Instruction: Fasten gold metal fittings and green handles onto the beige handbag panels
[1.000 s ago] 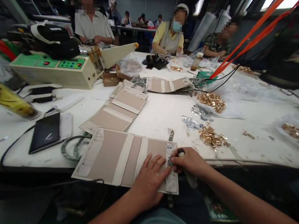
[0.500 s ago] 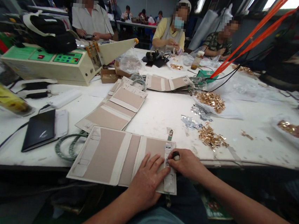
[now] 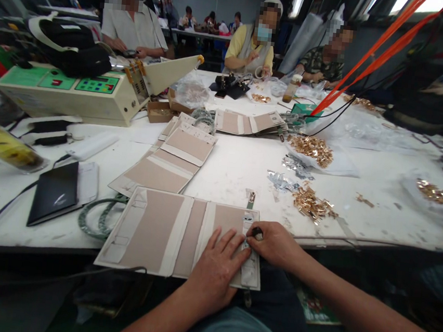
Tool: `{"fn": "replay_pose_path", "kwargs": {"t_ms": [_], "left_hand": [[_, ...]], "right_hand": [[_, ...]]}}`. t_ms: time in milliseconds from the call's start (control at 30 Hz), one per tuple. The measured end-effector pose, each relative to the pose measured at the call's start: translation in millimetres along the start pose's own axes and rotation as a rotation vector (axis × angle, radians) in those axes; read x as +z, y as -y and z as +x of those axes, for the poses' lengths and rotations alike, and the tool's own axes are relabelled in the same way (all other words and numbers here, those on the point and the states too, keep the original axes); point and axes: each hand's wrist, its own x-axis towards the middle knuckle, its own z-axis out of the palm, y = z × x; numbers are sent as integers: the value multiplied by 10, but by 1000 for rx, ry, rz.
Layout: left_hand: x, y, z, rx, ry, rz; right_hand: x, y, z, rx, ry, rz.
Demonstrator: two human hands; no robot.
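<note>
The left hand [image 3: 215, 270] lay palm down, its arm coming up from below, on the right-hand part of an open beige panel [image 3: 158, 233]. Its fingers were spread slightly and nearly straight, pressing the surface and grasping nothing. The panel sat right in front of the person, its near edge reaching past the rim of the desk [image 3: 240, 173].

The right hand [image 3: 274, 244] came in from the right, wrist low and knuckles raised. Its thumb and forefinger were curled closed around a small dark object [image 3: 257, 233], mostly hidden, over the pale strip [image 3: 249, 274] at the panel's right end. The two hands nearly met there.

Beyond them, a white plastic sheet or bag [image 3: 345, 165] held a heap of gold-coloured metal pieces [image 3: 313, 150]; a translucent bag [image 3: 442, 216] at the far right held more. A lidded jar [image 3: 293, 87] contained brownish liquid. Near the machine [image 3: 71, 99] stood an open cardboard box [image 3: 159, 116], its contents too small to tell. At the left edge, a clear container [image 3: 6, 142] with something yellow inside leaned over.
</note>
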Motion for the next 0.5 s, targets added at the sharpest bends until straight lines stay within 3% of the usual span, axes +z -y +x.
{"fn": "replay_pose_path", "kwargs": {"t_ms": [167, 333, 400, 500], "left_hand": [[5, 16, 3, 4, 15, -2], [-30, -13, 23, -16, 44, -2], [-37, -23, 30, -22, 49, -9], [-33, -22, 37, -31, 47, -23]], "right_hand": [[12, -40, -22, -55, -18, 123], [-219, -45, -104, 22, -128, 330], [-341, 9, -143, 33, -227, 527], [-412, 142, -151, -73, -428, 1026]]}}
